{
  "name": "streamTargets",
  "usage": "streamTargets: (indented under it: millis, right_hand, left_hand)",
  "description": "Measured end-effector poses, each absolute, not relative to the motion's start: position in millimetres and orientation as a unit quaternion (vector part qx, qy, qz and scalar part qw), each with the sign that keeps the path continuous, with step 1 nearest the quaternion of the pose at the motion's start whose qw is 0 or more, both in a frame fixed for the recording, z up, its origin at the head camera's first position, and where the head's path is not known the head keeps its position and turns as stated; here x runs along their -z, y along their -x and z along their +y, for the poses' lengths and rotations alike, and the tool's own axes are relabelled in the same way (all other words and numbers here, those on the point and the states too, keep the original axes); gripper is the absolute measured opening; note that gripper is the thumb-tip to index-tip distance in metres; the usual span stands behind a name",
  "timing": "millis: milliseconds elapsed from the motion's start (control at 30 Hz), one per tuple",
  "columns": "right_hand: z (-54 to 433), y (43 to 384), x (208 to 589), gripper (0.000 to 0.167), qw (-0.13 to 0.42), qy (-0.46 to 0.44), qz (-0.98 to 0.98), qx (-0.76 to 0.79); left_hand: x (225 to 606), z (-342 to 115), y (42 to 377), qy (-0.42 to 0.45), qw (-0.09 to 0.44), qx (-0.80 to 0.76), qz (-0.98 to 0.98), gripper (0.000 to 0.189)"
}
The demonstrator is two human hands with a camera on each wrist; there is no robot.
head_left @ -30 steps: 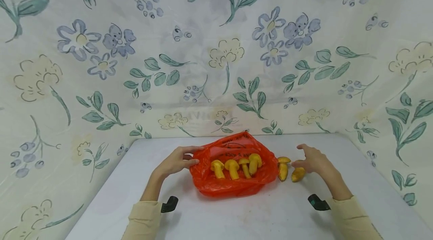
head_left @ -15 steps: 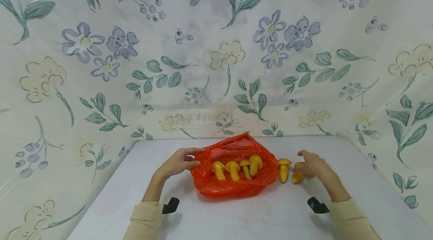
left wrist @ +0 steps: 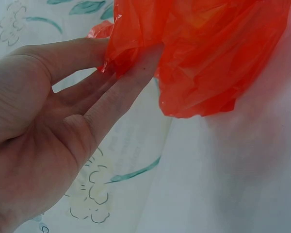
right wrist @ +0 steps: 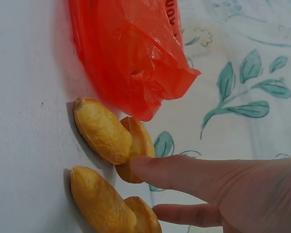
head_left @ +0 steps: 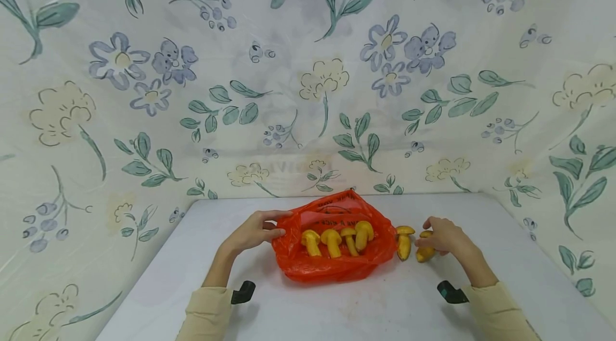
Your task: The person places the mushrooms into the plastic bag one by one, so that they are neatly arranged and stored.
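A red plastic bag point(head_left: 332, 271) lies with its mouth towards me on the white table point(head_left: 308, 314). Several yellow mushrooms point(head_left: 332, 243) sit inside it. At its left edge my left hand point(head_left: 250, 231) pinches the film, and the left wrist view shows the bag point(left wrist: 208, 63) between thumb and fingers. Outside the bag, to its right, are two more mushrooms. My right hand point(head_left: 449, 239) reaches over the outer mushroom point(head_left: 424, 255), thumb and finger spread around its cap. In the right wrist view, the thumb overlaps the inner mushroom point(right wrist: 102, 131), with a gap showing before the outer one.
A floral cloth point(head_left: 322, 132) hangs behind the table and along both sides. Dark wrist camera mounts point(head_left: 244, 292) stick out near both cuffs. Black print shows on the bag's inner back wall.
My right hand has come down and left onto the outer mushroom, covering part of it. The left hand keeps its hold on the bag, and the whole head view has shifted slightly.
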State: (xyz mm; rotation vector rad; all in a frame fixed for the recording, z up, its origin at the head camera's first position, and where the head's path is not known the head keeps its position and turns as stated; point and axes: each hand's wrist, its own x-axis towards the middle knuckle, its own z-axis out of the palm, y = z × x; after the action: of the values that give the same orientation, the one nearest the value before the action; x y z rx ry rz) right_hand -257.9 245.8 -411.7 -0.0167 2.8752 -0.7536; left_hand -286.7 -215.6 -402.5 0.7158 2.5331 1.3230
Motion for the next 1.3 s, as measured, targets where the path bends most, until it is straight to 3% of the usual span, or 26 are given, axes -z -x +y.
streamTargets:
  millis: [767, 1033, 1300]
  right_hand:
    - [250.8, 261.8, 413.0, 0.05, 0.11, 0.016, 0.964, 0.24]
    - [254.1, 262.4, 414.6, 0.059, 0.107, 0.011, 0.964, 0.242]
    - [259.1, 262.1, 418.8, 0.057, 0.11, 0.013, 0.962, 0.251]
  left_hand:
    - [401.7, -215.6, 285.5, -0.233, 0.091, -0.44, 0.862, 0.048]
    - [401.2, -215.6, 285.0, -0.238, 0.092, -0.444, 0.859, 0.049]
    - [401.7, -215.7, 285.0, -0.244, 0.092, -0.444, 0.857, 0.048]
